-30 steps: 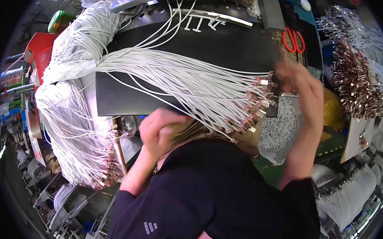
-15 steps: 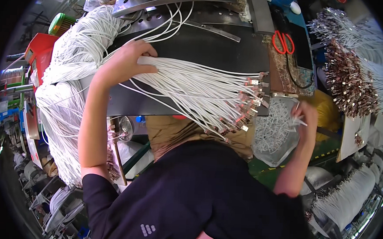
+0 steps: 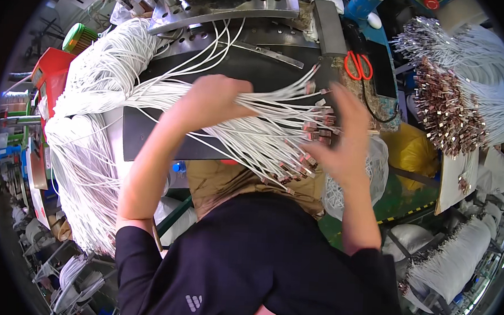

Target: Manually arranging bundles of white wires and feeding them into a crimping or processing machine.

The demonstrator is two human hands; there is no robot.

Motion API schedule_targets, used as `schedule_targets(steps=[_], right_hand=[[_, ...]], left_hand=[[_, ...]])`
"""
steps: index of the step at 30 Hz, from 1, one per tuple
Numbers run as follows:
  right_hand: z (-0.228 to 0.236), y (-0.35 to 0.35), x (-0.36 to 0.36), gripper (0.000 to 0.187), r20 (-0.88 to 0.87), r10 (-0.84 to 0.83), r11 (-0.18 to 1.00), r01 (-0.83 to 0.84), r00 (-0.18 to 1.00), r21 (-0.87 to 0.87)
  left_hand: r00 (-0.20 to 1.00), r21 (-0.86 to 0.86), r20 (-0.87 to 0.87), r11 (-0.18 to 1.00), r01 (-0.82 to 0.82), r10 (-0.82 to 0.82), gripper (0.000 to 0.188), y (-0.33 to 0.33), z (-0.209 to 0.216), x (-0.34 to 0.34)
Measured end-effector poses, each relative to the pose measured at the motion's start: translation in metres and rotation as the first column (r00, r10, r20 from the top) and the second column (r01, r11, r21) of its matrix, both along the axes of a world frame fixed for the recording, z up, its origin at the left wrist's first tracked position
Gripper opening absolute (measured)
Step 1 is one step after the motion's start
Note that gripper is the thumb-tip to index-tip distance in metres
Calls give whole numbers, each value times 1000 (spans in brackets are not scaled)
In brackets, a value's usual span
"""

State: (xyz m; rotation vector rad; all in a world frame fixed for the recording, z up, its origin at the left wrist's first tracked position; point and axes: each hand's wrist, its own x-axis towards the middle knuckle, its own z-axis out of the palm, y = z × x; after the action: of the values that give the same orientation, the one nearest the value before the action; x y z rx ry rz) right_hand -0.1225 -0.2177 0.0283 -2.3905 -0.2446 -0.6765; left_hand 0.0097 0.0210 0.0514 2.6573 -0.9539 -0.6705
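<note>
While half a second ago the left hand (image 3: 218, 101) lay farther out at 9 o'clock on the white cables (image 3: 264, 138), it now sits mid-fan, fingers curled down, pressing the strands onto the dark counter (image 3: 150, 141). Having risen from the 4 o'clock edge, the right hand (image 3: 344, 136) hovers spread and blurred at the metal connector ends (image 3: 306, 160), so the bundle looks gathered for evening up. Red scissors (image 3: 358, 65) lie at 1 o'clock.
</note>
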Motion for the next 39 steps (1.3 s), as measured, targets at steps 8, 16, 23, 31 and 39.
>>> schedule_targets(steps=[8,16,23,31,39], right_hand=[[72,39,76,56,-318,62,881,-202,946,-429],[-14,31,92,36,-468,100,912,-269,878,-310],[-9,20,73,38,-415,62,918,-215,908,-334],[-45,24,87,18,-247,60,907,-156,967,-392],[-46,30,90,20,-242,151,981,-176,959,-86]], left_hand=[[977,-604,-70,770,-204,204,20,75,-6,25],[925,-521,3,790,-323,380,22,78,-20,19],[937,-469,-54,819,-329,346,25,68,-49,28],[901,-548,225,813,-197,371,13,63,-40,16],[971,-519,17,832,-194,237,16,12,-4,-5]])
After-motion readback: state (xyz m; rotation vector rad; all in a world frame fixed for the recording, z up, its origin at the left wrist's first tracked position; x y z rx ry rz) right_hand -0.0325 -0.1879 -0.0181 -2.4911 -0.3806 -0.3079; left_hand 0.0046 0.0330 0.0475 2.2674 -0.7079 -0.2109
